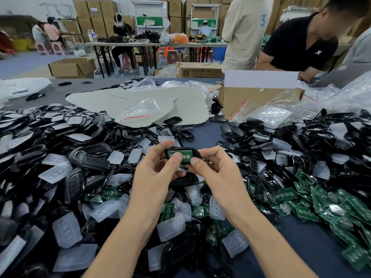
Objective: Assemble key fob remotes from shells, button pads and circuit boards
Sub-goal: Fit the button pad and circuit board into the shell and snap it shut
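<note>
2 hands, left hand [155, 173] and right hand [215, 169], grip 1 black shell [181, 151] holding 1 green circuit board [183, 155].

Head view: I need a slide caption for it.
Left hand and right hand grip a black shell holding a green circuit board.
</note>
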### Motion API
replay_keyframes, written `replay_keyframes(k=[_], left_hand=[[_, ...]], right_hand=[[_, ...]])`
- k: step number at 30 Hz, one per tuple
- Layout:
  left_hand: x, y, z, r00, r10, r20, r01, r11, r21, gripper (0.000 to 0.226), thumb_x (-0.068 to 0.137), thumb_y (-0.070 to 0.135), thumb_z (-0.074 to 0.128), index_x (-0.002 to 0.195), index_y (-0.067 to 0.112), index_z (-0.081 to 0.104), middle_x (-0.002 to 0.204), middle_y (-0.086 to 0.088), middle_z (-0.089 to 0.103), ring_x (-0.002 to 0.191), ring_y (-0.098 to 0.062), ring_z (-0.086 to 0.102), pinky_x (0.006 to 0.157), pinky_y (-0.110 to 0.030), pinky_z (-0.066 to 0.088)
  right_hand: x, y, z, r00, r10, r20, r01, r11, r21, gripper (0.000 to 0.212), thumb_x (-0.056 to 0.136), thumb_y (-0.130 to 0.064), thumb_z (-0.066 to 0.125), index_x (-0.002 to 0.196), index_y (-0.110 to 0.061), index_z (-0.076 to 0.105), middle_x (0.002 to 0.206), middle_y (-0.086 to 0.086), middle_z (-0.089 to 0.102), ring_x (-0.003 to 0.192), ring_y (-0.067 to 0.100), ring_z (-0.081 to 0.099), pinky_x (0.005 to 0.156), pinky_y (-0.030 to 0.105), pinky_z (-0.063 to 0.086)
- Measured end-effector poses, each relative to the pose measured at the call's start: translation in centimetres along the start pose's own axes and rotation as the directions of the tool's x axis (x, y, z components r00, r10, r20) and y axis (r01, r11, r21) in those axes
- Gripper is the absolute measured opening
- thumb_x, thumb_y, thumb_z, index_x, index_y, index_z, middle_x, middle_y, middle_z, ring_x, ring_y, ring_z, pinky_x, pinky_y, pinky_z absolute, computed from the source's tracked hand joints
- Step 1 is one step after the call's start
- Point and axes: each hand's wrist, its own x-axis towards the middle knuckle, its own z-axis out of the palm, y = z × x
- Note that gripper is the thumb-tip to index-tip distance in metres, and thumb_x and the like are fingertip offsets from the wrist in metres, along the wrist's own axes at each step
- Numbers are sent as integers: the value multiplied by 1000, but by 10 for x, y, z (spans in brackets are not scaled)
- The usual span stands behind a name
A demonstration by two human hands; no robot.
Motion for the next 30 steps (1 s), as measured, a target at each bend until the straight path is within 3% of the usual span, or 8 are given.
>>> replay_keyframes(k=[4,9,14,19,22,26,28,30], left_hand=[[0,2,-1,998,-38,58,43,995,-93,21,76,26,72,96,27,76,96,-4,75,84,-15,67,64,-22,54],[0,1,-1,997,-33,75,41,993,-108,24,75,25,73,99,23,75,97,-7,74,81,-16,63,64,-22,52],[1,-1,-2,998,-16,64,20,998,-58,20,76,28,73,96,28,76,98,-8,74,84,-19,61,68,-24,52],[-1,-2,-1,998,-14,55,13,1000,26,24,77,33,74,101,28,75,97,-10,73,76,-17,61,68,-22,53],[-3,-3,1,999,8,40,-11,997,76,17,84,25,74,101,24,75,97,-15,72,75,-17,63,70,-23,56],[-7,-4,7,997,52,60,-62,984,168,8,93,15,67,100,14,71,93,-5,75,79,-13,67,69,-22,56],[-12,-4,11,990,97,105,-123,953,276,4,94,18,65,95,19,69,85,-1,73,74,-15,66,66,-29,56],[-18,-4,14,981,113,158,-163,921,353,9,94,30,63,88,25,68,79,-1,70,72,-28,62,70,-44,52]], right_hand=[[1,3,-1,999,39,17,-40,993,112,10,94,-12,69,103,-14,63,99,-3,77,93,16,76,80,19,56],[3,5,0,998,63,29,-67,978,199,15,87,-16,72,91,-30,74,104,3,77,96,21,75,83,21,56],[4,7,-1,995,91,46,-100,964,248,14,83,-19,73,88,-31,77,105,6,77,97,23,75,84,22,57],[5,7,0,994,92,56,-101,974,202,18,82,-26,76,100,-27,76,105,3,77,94,20,74,82,22,57],[5,6,0,996,72,47,-78,989,125,17,83,-29,75,101,-30,77,100,1,77,88,16,72,78,21,56],[7,4,-3,997,75,-3,-73,983,167,12,84,-31,73,94,-26,79,89,-1,75,75,10,64,72,22,53],[9,3,-5,994,101,-50,-88,974,206,11,86,-31,73,90,-24,80,86,0,74,75,12,64,71,24,55],[10,1,-8,985,142,-97,-111,956,270,11,91,-28,72,90,-22,82,85,-1,75,78,13,69,73,25,57]])
